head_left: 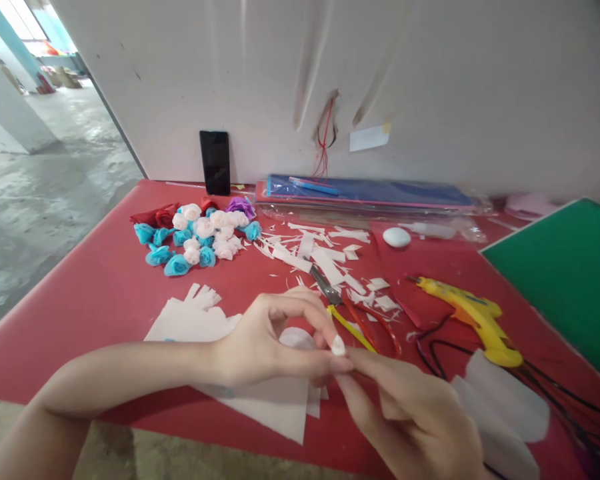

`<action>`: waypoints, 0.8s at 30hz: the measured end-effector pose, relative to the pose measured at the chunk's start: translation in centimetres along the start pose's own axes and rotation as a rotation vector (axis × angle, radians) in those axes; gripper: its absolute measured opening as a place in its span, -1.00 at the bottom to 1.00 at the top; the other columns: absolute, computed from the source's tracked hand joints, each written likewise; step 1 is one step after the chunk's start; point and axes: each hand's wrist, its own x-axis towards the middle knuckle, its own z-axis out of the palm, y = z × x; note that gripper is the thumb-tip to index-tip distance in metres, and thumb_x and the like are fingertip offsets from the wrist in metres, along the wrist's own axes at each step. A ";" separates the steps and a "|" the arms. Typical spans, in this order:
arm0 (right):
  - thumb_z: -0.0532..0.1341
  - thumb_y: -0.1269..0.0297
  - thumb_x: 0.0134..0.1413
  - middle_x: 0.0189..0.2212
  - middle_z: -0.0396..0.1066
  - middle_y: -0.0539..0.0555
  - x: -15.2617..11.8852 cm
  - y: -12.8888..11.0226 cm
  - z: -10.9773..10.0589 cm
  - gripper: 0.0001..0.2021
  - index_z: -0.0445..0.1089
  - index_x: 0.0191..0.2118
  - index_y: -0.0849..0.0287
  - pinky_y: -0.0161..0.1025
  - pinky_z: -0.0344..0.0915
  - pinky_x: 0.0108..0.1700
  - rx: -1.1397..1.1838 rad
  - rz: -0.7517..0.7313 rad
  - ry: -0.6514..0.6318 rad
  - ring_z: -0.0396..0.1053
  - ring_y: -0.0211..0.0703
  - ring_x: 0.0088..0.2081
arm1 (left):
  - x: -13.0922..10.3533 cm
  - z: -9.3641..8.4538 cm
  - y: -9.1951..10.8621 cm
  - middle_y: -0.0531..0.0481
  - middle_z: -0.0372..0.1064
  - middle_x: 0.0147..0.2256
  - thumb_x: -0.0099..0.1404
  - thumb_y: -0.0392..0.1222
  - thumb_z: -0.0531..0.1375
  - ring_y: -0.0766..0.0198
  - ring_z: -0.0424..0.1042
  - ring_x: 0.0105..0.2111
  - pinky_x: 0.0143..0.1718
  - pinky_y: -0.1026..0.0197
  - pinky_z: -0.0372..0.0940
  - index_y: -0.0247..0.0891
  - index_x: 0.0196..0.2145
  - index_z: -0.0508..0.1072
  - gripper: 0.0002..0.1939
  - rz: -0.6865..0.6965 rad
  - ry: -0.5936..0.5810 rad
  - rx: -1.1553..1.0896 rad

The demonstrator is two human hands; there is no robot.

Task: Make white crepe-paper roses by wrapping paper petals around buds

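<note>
My left hand [275, 340] and my right hand [405, 407] meet above the front of the red table. Between their fingertips is a small rolled white paper piece [338, 346], like a flower bud. The left thumb and index finger pinch it from the left. Right fingertips press at its base, partly hidden. White paper sheets [275, 407] lie under the hands, with cut strips at their far end. Just beyond the hands rest red-handled scissors [325, 283] and a yellow strip [353, 328], among white paper scraps [327, 263].
Blue, white, red and purple paper flowers [200, 230] cluster at the left. A phone [215, 162] leans on the wall. At the right are a yellow glue gun [470, 317] with black cord, a white egg-shaped object [397, 237] and a green board [565, 280]. Wrapped blue sheets [380, 192] lie behind.
</note>
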 end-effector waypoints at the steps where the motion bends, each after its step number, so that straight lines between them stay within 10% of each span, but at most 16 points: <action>1: 0.08 0.40 0.03 -0.58 0.49 -0.05 -0.1 0.1 0.0 -0.86 0.35 -0.44 0.08 -0.47 0.39 -0.48 -0.060 -0.023 -0.003 0.44 -0.28 -0.59 | 0.0 0.0 0.0 0.10 0.21 -0.57 -0.03 -0.39 0.29 0.40 0.22 -0.46 -0.32 0.26 0.15 -0.32 -0.56 0.40 -0.89 0.005 0.006 0.002; 15: 0.10 0.45 0.05 -0.61 0.45 -0.02 1.2 1.1 0.1 -0.79 0.46 -0.47 0.12 -0.47 0.33 -0.54 0.237 -0.073 -0.030 0.39 -0.28 -0.60 | 0.1 0.2 0.7 0.13 0.26 -0.64 -0.01 -0.40 0.26 0.43 0.21 -0.55 -0.29 0.23 0.17 -0.31 -0.60 0.35 -0.87 0.258 0.110 0.415; 24: 0.12 0.28 0.12 -0.53 0.47 0.04 0.6 3.0 0.2 -0.77 0.53 -0.40 0.10 -0.33 0.30 -0.36 0.843 0.298 -0.379 0.39 -0.23 -0.45 | -0.1 0.3 1.7 0.11 0.31 -0.63 0.02 -0.32 0.26 0.37 0.23 -0.48 -0.22 0.20 0.13 -0.31 -0.55 0.34 -0.88 -0.038 0.041 0.262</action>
